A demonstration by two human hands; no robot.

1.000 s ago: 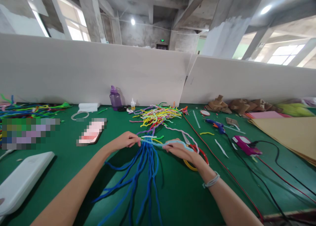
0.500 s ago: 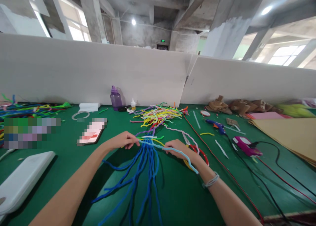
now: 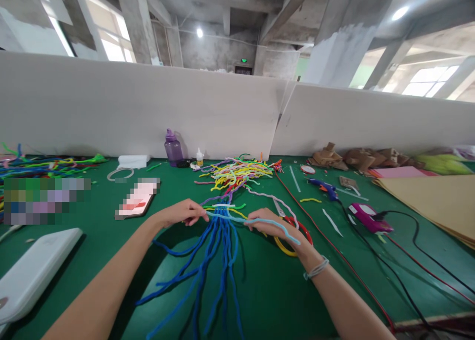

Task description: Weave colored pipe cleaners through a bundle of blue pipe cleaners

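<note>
A light blue pipe cleaner [image 3: 227, 217] stretches between my two hands, across the top of a fan of dark blue pipe cleaners [image 3: 222, 261]. My left hand [image 3: 188, 213] pinches its left end. Further along, my right hand [image 3: 264, 220] is closed on it, and its loose end trails over my right wrist. White, yellow and green stems [image 3: 241, 207] cross the blue bunch just behind. Beyond lies a pile of yellow, pink and purple pipe cleaners [image 3: 237, 174]. Red-and-yellow-handled scissors [image 3: 308, 236] lie partly hidden under my right forearm.
On the right are a glue gun [image 3: 323, 187], a purple device [image 3: 369, 218] with cables, and brown card [image 3: 426, 201]. A phone [image 3: 139, 197], a white power bank [image 3: 40, 266] and more stems [image 3: 70, 164] lie left. A purple bottle [image 3: 173, 149] stands by the white partition [image 3: 129, 107].
The loose end of the light blue pipe cleaner has lifted slightly and lies more across my right wrist. Both hands keep their grip and have barely moved.
</note>
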